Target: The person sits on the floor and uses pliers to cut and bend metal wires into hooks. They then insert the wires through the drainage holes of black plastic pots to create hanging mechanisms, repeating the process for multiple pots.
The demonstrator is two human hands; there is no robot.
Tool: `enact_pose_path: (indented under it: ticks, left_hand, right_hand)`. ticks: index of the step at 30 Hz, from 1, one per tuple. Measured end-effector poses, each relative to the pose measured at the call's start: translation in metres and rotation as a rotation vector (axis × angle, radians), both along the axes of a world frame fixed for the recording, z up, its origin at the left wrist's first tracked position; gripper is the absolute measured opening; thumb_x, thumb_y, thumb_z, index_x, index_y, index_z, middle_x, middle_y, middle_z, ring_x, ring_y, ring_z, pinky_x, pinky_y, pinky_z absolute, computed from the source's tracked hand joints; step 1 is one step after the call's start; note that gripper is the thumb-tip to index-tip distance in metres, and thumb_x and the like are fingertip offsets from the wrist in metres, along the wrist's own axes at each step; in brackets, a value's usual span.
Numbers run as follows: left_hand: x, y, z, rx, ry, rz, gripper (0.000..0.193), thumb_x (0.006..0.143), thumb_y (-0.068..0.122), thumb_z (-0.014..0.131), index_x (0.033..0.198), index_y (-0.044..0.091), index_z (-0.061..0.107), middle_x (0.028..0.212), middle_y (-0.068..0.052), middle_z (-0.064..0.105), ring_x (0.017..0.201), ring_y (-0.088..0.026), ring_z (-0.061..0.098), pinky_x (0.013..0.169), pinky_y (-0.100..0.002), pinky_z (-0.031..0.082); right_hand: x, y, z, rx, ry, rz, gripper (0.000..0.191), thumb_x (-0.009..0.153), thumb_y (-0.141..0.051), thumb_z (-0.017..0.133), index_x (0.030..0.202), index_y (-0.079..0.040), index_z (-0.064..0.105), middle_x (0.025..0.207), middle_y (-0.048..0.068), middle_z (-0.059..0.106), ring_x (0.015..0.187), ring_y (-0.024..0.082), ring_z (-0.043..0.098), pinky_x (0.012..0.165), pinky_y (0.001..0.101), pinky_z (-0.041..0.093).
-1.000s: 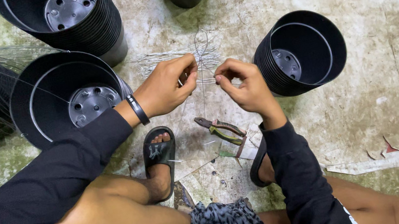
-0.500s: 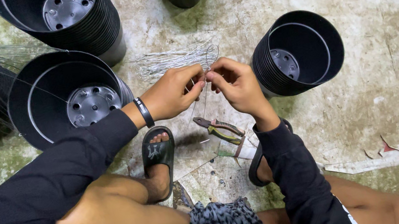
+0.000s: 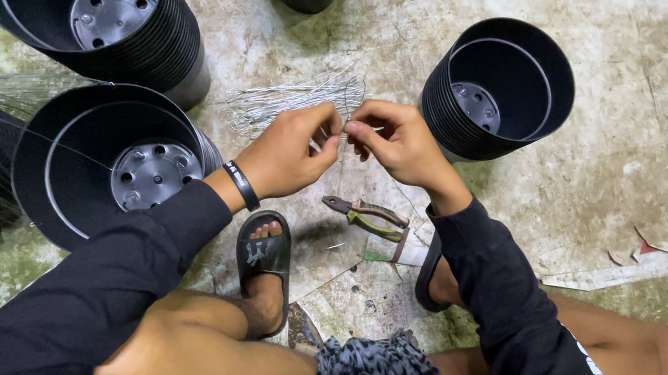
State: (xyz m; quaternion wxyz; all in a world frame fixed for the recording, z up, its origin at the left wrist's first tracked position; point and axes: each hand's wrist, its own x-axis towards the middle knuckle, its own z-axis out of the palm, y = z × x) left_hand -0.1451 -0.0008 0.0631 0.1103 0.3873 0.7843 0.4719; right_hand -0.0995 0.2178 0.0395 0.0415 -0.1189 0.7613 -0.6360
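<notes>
Between my two hands, dead centre of view, a thin wire piece (image 3: pixel 342 129) is pinched at both ends. Left hand (image 3: pixel 292 151) is closed, thumb and fingertips clamped on the wire's left end. Right hand (image 3: pixel 399 142) is closed too, fingertips on the right end. The fingertips of both hands almost touch, so the exposed span is very short.

Wire axis runs roughly 9-to-3 o'clock, level with the floor as far as I can tell; it's too thin to read any bend.

Supply: the bundle of cut wires (image 3: pixel 292 98) lies on the concrete floor (image 3: pixel 657 115) at 12 o'clock from my hands, just beyond the fingertips, strands also running about 9-to-3. Left hand is the nearer one to it; most of the bundle sits above my left knuckles.

Pliers (image 3: pixel 370 213) lie at 6 o'clock from the hands, between my sandals, handles pointing toward 4 o'clock. Right hand is nearer.

Pots: black pot stack (image 3: pixel 498 88) at 3 o'clock, on its side, mouth up toward me, close to the right wrist. Second black pot stack (image 3: pixel 108 162) at 9 o'clock, beside the left forearm. Two more stacks at 11 and 12 o'clock, farther out.
</notes>
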Motion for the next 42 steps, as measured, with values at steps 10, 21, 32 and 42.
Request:
enact_pose_path:
  ticks: [10, 21, 32, 42]
  left_hand:
    - [-0.014, -0.005, -0.019, 0.215, 0.000, 0.132, 0.016, 0.097, 0.015, 0.070, 0.106, 0.002, 0.074, 0.095, -0.009, 0.074, 0.084, -0.016, 0.071, 0.072, -0.030, 0.058]
    - [-0.049, -0.023, -0.064, 0.507, -0.553, 0.380, 0.014, 0.104, 0.017, 0.063, 0.107, 0.003, 0.066, 0.094, -0.003, 0.070, 0.085, -0.009, 0.068, 0.069, -0.027, 0.061]
    - [-0.061, -0.013, -0.058, 0.595, -0.594, 0.402, 0.011, 0.106, 0.013, 0.061, 0.107, 0.003, 0.063, 0.101, -0.004, 0.068, 0.091, -0.012, 0.068, 0.078, -0.029, 0.063]
    - [-0.069, -0.021, -0.068, 0.408, -0.622, 0.454, 0.014, 0.105, 0.014, 0.060, 0.105, 0.000, 0.064, 0.092, -0.004, 0.069, 0.082, -0.010, 0.069, 0.069, -0.030, 0.063]
  right_hand:
    - [-0.003, 0.012, 0.006, -0.058, -0.244, 0.244, 0.028, 0.103, -0.011, 0.057, 0.126, 0.001, 0.064, 0.110, 0.011, 0.075, 0.102, 0.016, 0.073, 0.086, 0.0309, 0.060]
    - [-0.023, 0.106, 0.007, 0.195, -0.583, 0.689, 0.036, 0.105, -0.019, 0.048, 0.122, 0.005, 0.069, 0.102, 0.014, 0.079, 0.085, 0.019, 0.074, 0.078, 0.0325, 0.060]
    - [0.044, 0.150, -0.017, -0.594, -0.809, 0.296, 0.033, 0.108, -0.026, 0.049, 0.104, 0.004, 0.061, 0.073, 0.004, 0.052, 0.066, 0.014, 0.048, 0.064, 0.0307, 0.043]
    - [0.057, 0.129, 0.014, -0.365, -0.608, 0.392, 0.024, 0.105, -0.022, 0.058, 0.090, -0.005, 0.053, 0.065, -0.001, 0.041, 0.059, 0.010, 0.038, 0.054, 0.0268, 0.035]
